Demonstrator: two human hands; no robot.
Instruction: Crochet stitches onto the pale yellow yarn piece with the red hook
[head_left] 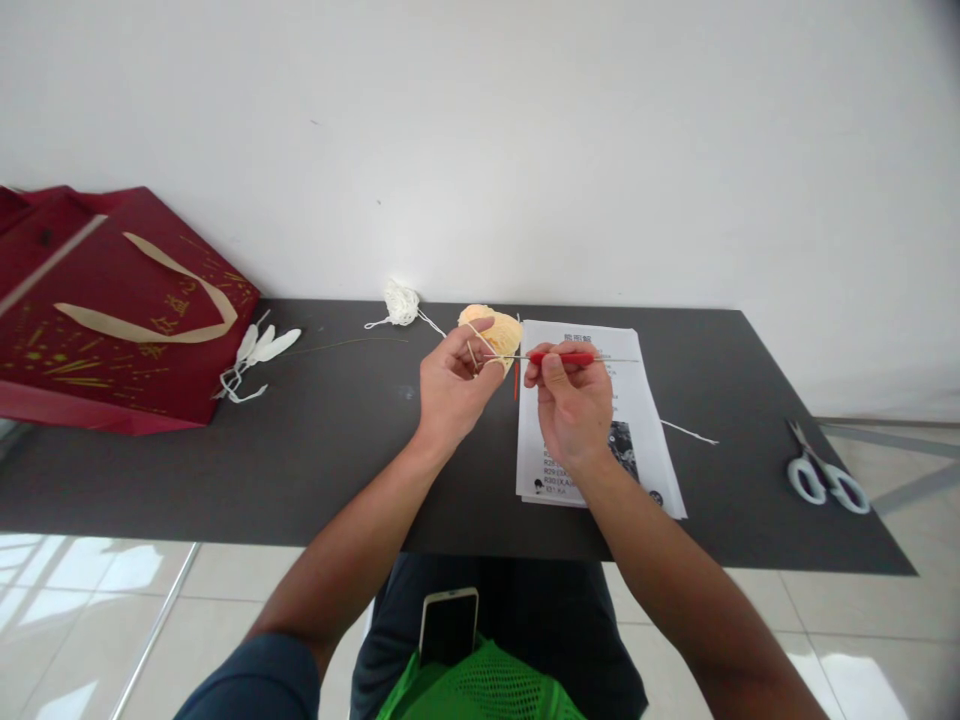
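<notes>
My left hand (452, 382) is raised over the dark table (337, 450) and pinches a strand of pale yellow yarn looped over its fingers. The strand leads to a yellow yarn ball (501, 327) lying just behind the hand. My right hand (570, 400) grips a crochet hook with a red handle (562, 357), held level, its metal tip pointing left into the yarn at my left fingertips. Both hands hover above the left edge of a printed paper sheet (637, 400).
A dark red gift bag (112, 310) lies at the table's left with white feather-like pieces (259, 350) beside it. A small white yarn clump (401, 302) sits at the back edge. White-handled scissors (825, 478) lie at the right. A phone (448, 622) rests on my lap.
</notes>
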